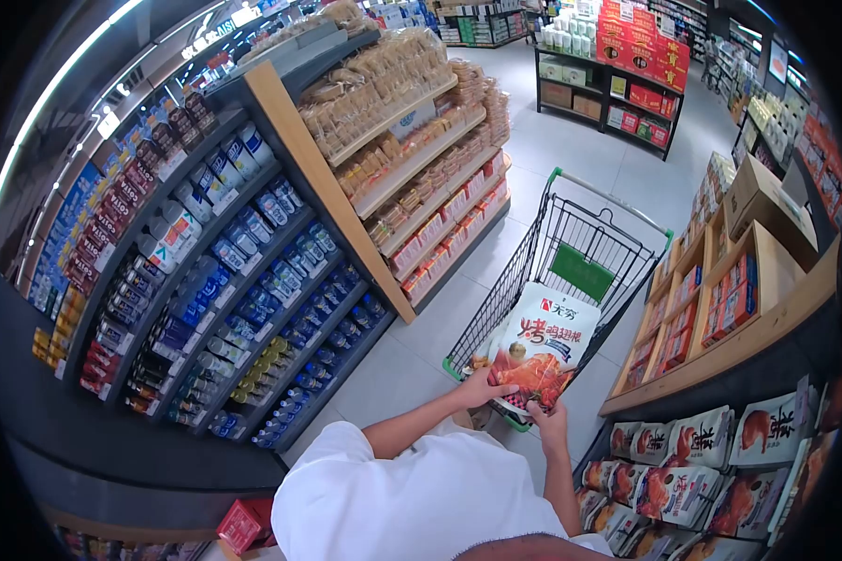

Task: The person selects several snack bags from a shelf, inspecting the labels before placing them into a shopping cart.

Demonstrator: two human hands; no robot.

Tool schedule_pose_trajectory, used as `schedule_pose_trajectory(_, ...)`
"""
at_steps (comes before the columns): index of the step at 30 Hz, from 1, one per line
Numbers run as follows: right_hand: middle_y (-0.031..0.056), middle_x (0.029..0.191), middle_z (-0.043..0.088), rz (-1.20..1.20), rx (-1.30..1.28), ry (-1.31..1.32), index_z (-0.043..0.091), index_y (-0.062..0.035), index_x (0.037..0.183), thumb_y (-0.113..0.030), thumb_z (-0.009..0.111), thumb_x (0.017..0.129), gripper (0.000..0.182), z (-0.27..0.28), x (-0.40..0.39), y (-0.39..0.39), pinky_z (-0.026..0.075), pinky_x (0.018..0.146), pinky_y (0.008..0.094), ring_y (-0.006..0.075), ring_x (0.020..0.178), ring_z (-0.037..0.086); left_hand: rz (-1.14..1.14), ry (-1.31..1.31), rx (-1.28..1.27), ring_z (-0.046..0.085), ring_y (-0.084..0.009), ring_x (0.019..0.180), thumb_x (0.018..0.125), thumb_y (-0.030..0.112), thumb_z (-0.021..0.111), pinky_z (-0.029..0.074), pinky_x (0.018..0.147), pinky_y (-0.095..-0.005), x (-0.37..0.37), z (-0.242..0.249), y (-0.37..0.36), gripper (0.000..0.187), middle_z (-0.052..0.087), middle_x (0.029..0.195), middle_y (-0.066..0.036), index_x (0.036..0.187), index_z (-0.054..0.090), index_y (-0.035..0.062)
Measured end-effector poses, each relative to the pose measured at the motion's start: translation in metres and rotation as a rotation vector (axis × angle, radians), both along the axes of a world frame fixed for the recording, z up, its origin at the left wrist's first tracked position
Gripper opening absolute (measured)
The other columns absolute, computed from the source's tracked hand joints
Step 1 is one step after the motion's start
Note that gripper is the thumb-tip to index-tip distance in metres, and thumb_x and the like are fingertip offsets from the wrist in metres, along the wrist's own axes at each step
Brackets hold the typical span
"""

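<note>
A large white snack bag (pixel 547 332) with red lettering and a roast chicken picture is held between my two hands, tilted, its printed face up. My left hand (pixel 486 389) is closed on its lower left edge, thumb across the front. At its lower right corner, my right hand (pixel 548 423) grips with the fingers bent. Right beyond the bag stands a shopping cart (pixel 611 208) of black wire with green corners and a green panel (pixel 580 271). The bag hides part of the cart basket, and I cannot make out what lies behind it.
Drink shelves (pixel 225 309) rise on my left, joined to racks of packaged bread (pixel 412 140). On my right, similar snack bags (pixel 678 491) fill a shelf below wooden bins (pixel 730 299) with a cardboard box (pixel 767 210). A red display stand (pixel 627 56) stands farther down the aisle.
</note>
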State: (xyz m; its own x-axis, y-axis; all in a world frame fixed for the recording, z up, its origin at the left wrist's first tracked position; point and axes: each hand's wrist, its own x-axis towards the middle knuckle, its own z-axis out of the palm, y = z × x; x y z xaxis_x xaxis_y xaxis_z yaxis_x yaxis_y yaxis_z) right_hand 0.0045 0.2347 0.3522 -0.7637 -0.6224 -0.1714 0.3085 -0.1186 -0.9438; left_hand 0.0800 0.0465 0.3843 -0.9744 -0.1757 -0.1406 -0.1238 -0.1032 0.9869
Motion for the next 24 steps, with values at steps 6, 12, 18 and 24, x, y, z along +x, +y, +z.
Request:
schedule_pose_trajectory(6, 0.0053, 0.097, 0.060, -0.002, 0.100, -0.075, 0.050, -0.0024, 0.111, -0.018, 0.068, 0.078, 0.040, 0.014, -0.021, -0.005, 0.054, 0.064, 0.0268, 0.0132, 0.080, 0.061, 0.032, 0.027, -0.031, 0.058, -0.0070, 0.077, 0.082, 0.022, 0.065, 0.047, 0.071, -0.0234, -0.022, -0.004, -0.002, 0.032, 0.064, 0.091, -0.004, 0.103, 0.058, -0.0020)
schedule_pose_trajectory(12, 0.0043, 0.095, 0.061, -0.068, 0.139, -0.056, 0.051, -0.0047, 0.110, -0.019, 0.068, 0.078, 0.039, 0.030, -0.043, 0.000, 0.054, 0.062, 0.0257, 0.0131, 0.079, 0.061, -0.104, -0.092, -0.055, 0.056, -0.0061, 0.080, 0.082, 0.024, 0.066, 0.046, 0.073, -0.0231, -0.052, 0.012, -0.003, 0.034, 0.064, 0.092, -0.002, 0.103, 0.058, -0.0011)
schedule_pose_trajectory(18, 0.0057, 0.096, 0.061, -0.129, 0.127, -0.039, 0.050, -0.0024, 0.113, -0.016, 0.070, 0.076, 0.044, 0.030, -0.053, 0.011, 0.053, 0.054, 0.0228, 0.0130, 0.077, 0.061, -0.192, -0.072, -0.015, 0.056, -0.0056, 0.084, 0.081, 0.020, 0.067, 0.046, 0.076, -0.0230, -0.067, 0.020, 0.005, 0.033, 0.064, 0.094, -0.002, 0.105, 0.058, -0.0001)
schedule_pose_trajectory(24, 0.0034, 0.094, 0.061, -0.188, 0.169, -0.016, 0.051, -0.0036, 0.112, -0.014, 0.067, 0.078, 0.039, 0.031, -0.043, 0.023, 0.051, 0.052, 0.0220, 0.0106, 0.075, 0.059, -0.202, -0.013, -0.088, 0.055, -0.0053, 0.073, 0.075, 0.025, 0.073, 0.045, 0.064, -0.0236, -0.063, 0.017, 0.019, 0.038, 0.063, 0.083, -0.001, 0.102, 0.060, 0.0012)
